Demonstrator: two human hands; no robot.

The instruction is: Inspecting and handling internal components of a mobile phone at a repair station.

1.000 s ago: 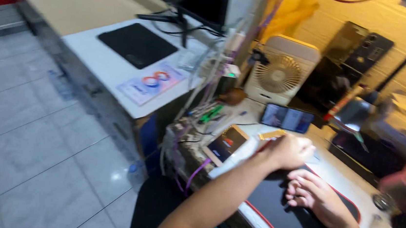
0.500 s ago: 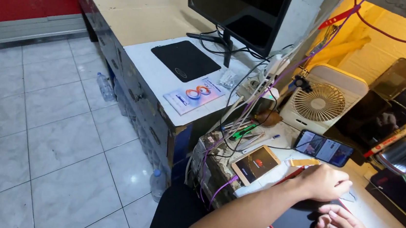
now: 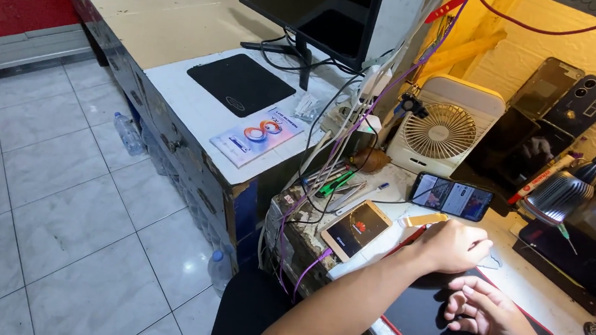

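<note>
My left hand (image 3: 453, 246) rests on the far edge of a black work mat with a red border (image 3: 427, 330), fingers curled into a loose fist. A small pale piece (image 3: 492, 262) lies at its fingertips; whether the hand grips it is hidden. My right hand (image 3: 486, 317) lies on the mat just below it, fingers bent and apart, with nothing seen in it. A gold-edged phone with a lit screen (image 3: 356, 230) lies left of my left hand. A second lit phone (image 3: 451, 197) lies behind it.
A white desk fan (image 3: 445, 126), a monitor (image 3: 312, 7), hanging cables (image 3: 327, 163) and a silver lamp head (image 3: 558, 197) crowd the bench. A black pad (image 3: 241, 83) and a flat box (image 3: 256, 135) lie on the white counter. Plastic bottles (image 3: 219, 272) stand on the tiled floor.
The view has swung left and down, showing more floor and counter. Both hands stay on the mat in much the same pose.
</note>
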